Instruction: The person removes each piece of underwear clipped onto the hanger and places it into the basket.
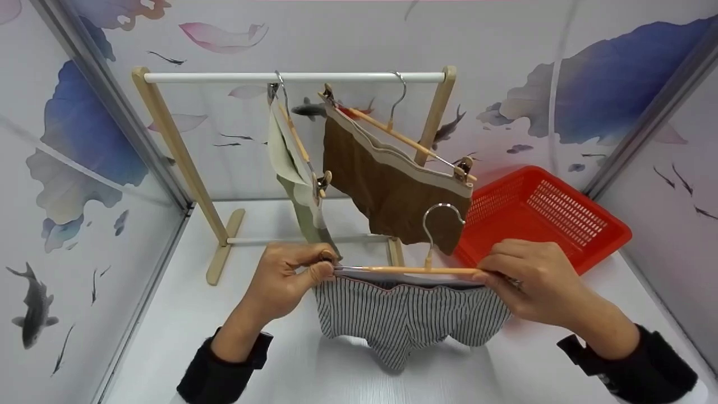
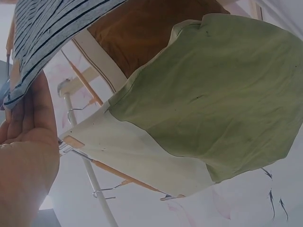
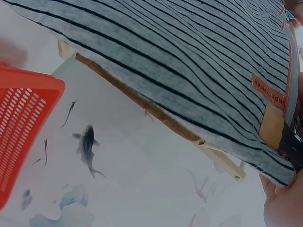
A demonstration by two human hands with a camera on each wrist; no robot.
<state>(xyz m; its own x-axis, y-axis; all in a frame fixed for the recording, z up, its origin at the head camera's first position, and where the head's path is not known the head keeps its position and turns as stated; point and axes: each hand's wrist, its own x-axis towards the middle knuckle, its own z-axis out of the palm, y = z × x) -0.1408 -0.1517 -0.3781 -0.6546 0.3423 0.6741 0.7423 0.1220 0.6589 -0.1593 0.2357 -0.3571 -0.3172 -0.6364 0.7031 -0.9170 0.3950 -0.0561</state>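
Note:
Grey-and-black striped underpants (image 1: 406, 314) hang from an orange clip hanger (image 1: 404, 270) in front of the rack. My left hand (image 1: 286, 280) pinches the clip at the hanger's left end between thumb and fingers. At the other end, my right hand (image 1: 533, 280) grips the hanger and the waistband corner, mostly covering the clip there. The hanger's metal hook (image 1: 443, 206) points up. An orange label (image 3: 269, 90) reading "UNDERWEAR" shows on the waistband in the right wrist view, near a wooden clip (image 3: 272, 126). From below, the left wrist view shows the left fingers (image 2: 35, 109) beside the cloth.
A wooden rack with a white rail (image 1: 224, 77) stands behind the hands. Brown underpants (image 1: 387, 185) and green-and-white underpants (image 1: 297, 191) hang on it from clip hangers. To the right, a red plastic basket (image 1: 603, 224) stands on the white table (image 1: 168, 342), close behind my right hand.

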